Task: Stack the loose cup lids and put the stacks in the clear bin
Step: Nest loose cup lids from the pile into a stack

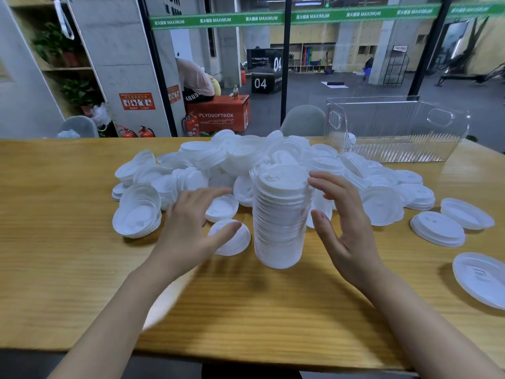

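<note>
A tall stack of white cup lids (pixel 280 217) stands upright on the wooden table (pixel 68 214), near its middle. My left hand (pixel 191 228) hovers just left of the stack with fingers straight, above a single lid (pixel 232 242). On the stack's right side, my right hand (pixel 341 222) is spread wide; it is close to the stack, and contact is unclear. Behind the stack lies a big heap of loose lids (pixel 246 157). The clear bin (pixel 396 129) stands at the back right of the table.
More loose lids lie at the right (pixel 437 228) and near the right edge (pixel 481 277). A small pile of nested lids (pixel 138 212) sits to the left. A grey chair (pixel 303 119) stands behind the table, before a glass wall.
</note>
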